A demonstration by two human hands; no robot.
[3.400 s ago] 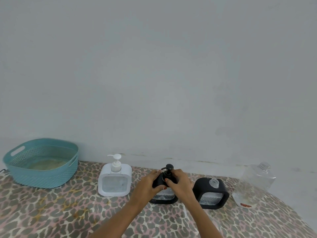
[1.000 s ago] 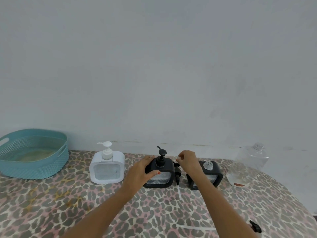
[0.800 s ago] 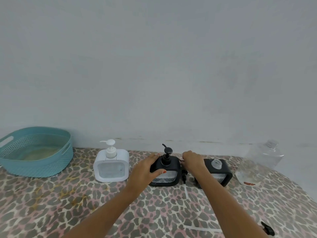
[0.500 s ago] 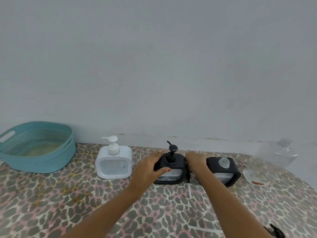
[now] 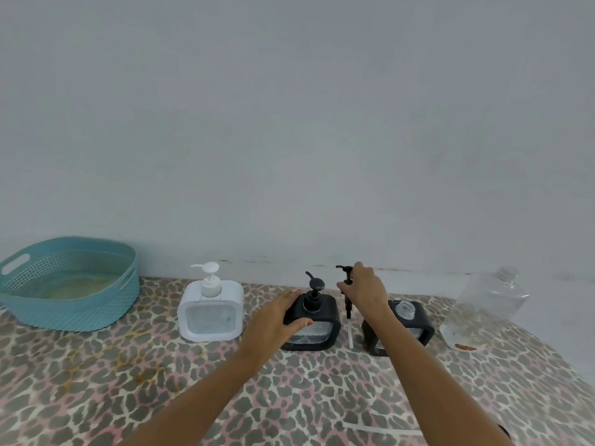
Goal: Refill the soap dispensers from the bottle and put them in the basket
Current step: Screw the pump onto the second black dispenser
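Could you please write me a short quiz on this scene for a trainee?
1. True or false: the white dispenser has its pump fitted.
2. What does the right hand hold? A) nothing B) a loose black pump C) the white dispenser
3. Fill in: the open-necked black dispenser stands to the ____ of the capped black dispenser that the left hand grips.

Key: 1 true; 2 B; 3 right.
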